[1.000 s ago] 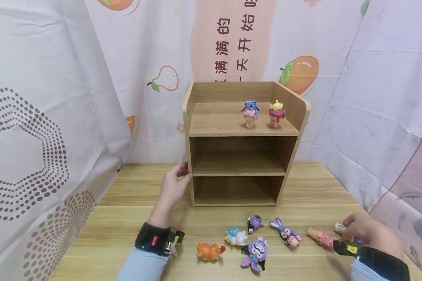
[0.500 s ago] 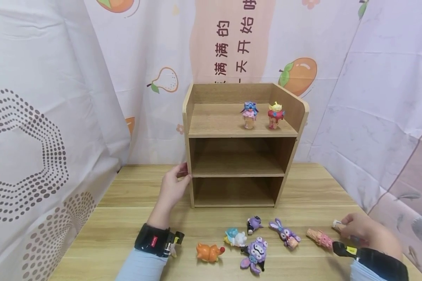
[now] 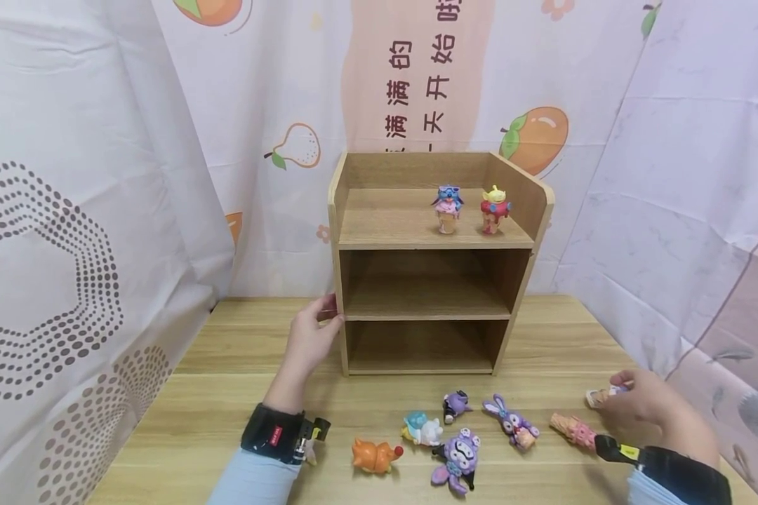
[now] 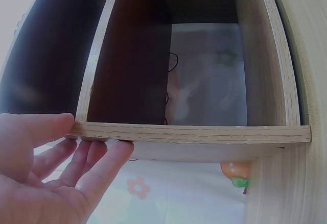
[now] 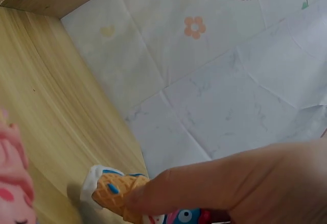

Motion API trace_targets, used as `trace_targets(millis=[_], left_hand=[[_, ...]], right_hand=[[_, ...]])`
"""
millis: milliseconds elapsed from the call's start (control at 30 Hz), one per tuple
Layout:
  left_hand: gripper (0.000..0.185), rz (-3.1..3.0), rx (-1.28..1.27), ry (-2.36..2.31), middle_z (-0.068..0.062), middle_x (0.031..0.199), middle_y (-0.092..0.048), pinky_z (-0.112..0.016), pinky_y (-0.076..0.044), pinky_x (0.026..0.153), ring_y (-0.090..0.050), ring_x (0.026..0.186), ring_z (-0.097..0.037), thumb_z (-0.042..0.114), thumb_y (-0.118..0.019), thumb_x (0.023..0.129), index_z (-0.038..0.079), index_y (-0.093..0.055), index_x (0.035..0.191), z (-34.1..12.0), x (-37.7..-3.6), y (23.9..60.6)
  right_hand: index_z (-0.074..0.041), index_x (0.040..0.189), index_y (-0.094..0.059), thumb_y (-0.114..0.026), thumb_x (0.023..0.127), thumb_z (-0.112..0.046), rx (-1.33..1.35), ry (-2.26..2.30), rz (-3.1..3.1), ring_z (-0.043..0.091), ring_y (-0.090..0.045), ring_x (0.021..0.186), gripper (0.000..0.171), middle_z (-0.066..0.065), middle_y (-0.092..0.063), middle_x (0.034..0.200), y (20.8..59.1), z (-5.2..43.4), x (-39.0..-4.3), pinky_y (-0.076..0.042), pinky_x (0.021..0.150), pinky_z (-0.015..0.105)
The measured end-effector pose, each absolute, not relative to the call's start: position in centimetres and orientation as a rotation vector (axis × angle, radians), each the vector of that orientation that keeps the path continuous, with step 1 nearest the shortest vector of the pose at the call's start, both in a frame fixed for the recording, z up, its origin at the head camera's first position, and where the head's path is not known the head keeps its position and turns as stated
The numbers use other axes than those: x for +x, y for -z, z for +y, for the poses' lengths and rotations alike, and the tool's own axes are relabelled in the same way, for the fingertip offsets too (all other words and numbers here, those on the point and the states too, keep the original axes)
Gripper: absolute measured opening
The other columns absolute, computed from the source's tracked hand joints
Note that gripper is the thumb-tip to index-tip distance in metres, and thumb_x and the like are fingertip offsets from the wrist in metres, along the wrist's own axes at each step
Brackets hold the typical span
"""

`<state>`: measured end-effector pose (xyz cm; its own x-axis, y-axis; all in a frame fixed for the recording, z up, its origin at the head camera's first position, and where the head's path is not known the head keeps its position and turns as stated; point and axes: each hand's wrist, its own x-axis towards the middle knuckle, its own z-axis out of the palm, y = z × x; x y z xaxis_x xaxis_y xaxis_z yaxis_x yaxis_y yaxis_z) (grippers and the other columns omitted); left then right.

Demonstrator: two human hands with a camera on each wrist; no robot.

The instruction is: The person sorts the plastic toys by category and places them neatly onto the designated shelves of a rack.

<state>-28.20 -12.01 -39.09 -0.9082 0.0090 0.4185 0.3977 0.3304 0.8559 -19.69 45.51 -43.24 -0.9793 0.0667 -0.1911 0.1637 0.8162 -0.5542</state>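
Two hands working at a wooden table (image 3: 240,365): left hand (image 3: 309,337) resting against the left side panel of a small wooden shelf unit (image 3: 429,280), thumb on the front edge and straight fingers (image 4: 97,157) lying flat along the outer wall, gripping nothing. Right hand (image 3: 638,403) pinching a small cone-shaped figurine (image 3: 596,397) at the far right of the table, thumb and fingers curled round it, waffle cone end (image 5: 115,191) sticking out toward the table surface. Lying just beside that hand, a pink cone figurine (image 3: 573,428). Spread along the front of the table, well apart from the left hand: an orange figurine (image 3: 374,456), a pale blue one (image 3: 422,428), a small purple one (image 3: 456,405), a larger purple one (image 3: 456,456) and a purple rabbit (image 3: 513,421). Standing upright on the top shelf, near the right wall, a blue figurine (image 3: 448,207) and a red one (image 3: 494,208), side by side
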Motion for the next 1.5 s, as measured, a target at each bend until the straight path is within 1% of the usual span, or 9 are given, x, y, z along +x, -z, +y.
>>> trace_targets(millis=[233, 433, 533, 700, 867, 933, 1167, 1367, 1500], left_hand=[[0.038, -2.267, -0.361, 1.609, -0.015, 0.121, -0.069, -0.046, -0.057, 0.092, -0.066, 0.112, -0.031, 0.005, -0.070, 0.094, -0.001, -0.064, 0.131, -12.1, -28.2, 39.2], [0.039, -2.270, -0.364, 1.595, -0.014, 0.121, -0.069, -0.046, -0.056, 0.092, -0.066, 0.112, -0.031, 0.005, -0.070, 0.094, -0.001, -0.064, 0.131, -12.1, -28.2, 39.1], [0.038, -2.270, -0.365, 1.600, -0.015, 0.121, -0.069, -0.046, -0.056, 0.093, -0.066, 0.112, -0.031, 0.005, -0.070, 0.094, -0.001, -0.064, 0.131, -12.1, -28.2, 39.0], [0.038, -2.268, -0.362, 1.614, -0.016, 0.122, -0.069, -0.046, -0.056, 0.094, -0.065, 0.112, -0.032, 0.005, -0.069, 0.094, -0.002, -0.064, 0.131, -12.0, -28.0, 38.9], [0.039, -2.265, -0.366, 1.621, -0.016, 0.123, -0.068, -0.046, -0.056, 0.094, -0.065, 0.113, -0.032, 0.004, -0.069, 0.094, -0.002, -0.064, 0.132, -12.0, -28.0, 39.0], [0.039, -2.267, -0.364, 1.619, -0.016, 0.123, -0.068, -0.046, -0.056, 0.093, -0.065, 0.113, -0.032, 0.004, -0.069, 0.094, -0.002, -0.064, 0.132, -12.0, -28.0, 39.0], [0.039, -2.273, -0.369, 1.606, -0.015, 0.122, -0.068, -0.045, -0.057, 0.092, -0.065, 0.113, -0.031, 0.005, -0.069, 0.094, -0.001, -0.064, 0.132, -12.0, -28.0, 38.9], [0.039, -2.267, -0.373, 1.616, -0.015, 0.122, -0.068, -0.044, -0.058, 0.090, -0.065, 0.113, -0.031, 0.005, -0.069, 0.094, -0.001, -0.064, 0.132, -12.0, -28.0, 38.8], [0.039, -2.267, -0.367, 1.611, -0.015, 0.122, -0.068, -0.044, -0.058, 0.091, -0.065, 0.112, -0.031, 0.004, -0.069, 0.094, -0.001, -0.064, 0.132, -12.0, -28.0, 38.9]], right_hand=[[0.018, 0.129, -0.046, -0.083, 0.084, -0.031, 0.138, 0.865, 2.950, 0.047, -0.061, 0.097, 0.075, 0.037, -0.061, 0.108, 42.6, 45.3, -19.8, -0.053, 0.080, 0.056], [0.019, 0.131, -0.045, -0.078, 0.087, -0.022, 0.119, 0.905, 2.962, 0.035, -0.064, 0.089, 0.069, 0.036, -0.062, 0.106, 42.0, 45.1, -20.0, -0.058, 0.069, 0.044], [0.019, 0.131, -0.045, -0.078, 0.089, -0.026, 0.121, 0.884, 2.993, 0.035, -0.064, 0.089, 0.070, 0.037, -0.061, 0.107, 41.7, 44.9, -20.1, -0.057, 0.070, 0.047], [0.017, 0.128, -0.048, -0.082, 0.086, -0.033, 0.114, 0.845, 3.068, 0.037, -0.064, 0.089, 0.074, 0.032, -0.064, 0.103, 41.1, 44.5, -19.9, -0.055, 0.075, 0.050], [0.014, 0.128, -0.050, -0.081, 0.086, -0.037, 0.114, 0.802, 3.129, 0.036, -0.063, 0.086, 0.074, 0.031, -0.065, 0.101, 40.7, 44.2, -19.9, -0.052, 0.068, 0.041], [0.013, 0.129, -0.050, -0.081, 0.086, -0.037, 0.102, 0.790, 3.156, 0.035, -0.062, 0.085, 0.073, 0.029, -0.065, 0.100, 40.5, 44.1, -19.9, -0.048, 0.065, 0.036], [0.013, 0.128, -0.051, -0.082, 0.086, -0.034, 0.048, 0.791, 3.235, 0.037, -0.062, 0.085, 0.070, 0.030, -0.064, 0.099, 40.0, 43.6, -19.6, -0.048, 0.065, 0.036], [0.009, 0.129, -0.051, -0.080, 0.088, -0.037, 0.056, 0.758, 3.293, 0.045, -0.061, 0.087, 0.068, 0.037, -0.061, 0.104, 39.2, 43.0, -19.4, -0.047, 0.062, 0.036], [0.009, 0.132, -0.050, -0.078, 0.090, -0.039, 0.057, 0.739, 3.310, 0.049, -0.060, 0.090, 0.069, 0.040, -0.059, 0.110, 38.3, 42.5, -19.1, -0.051, 0.063, 0.044]])
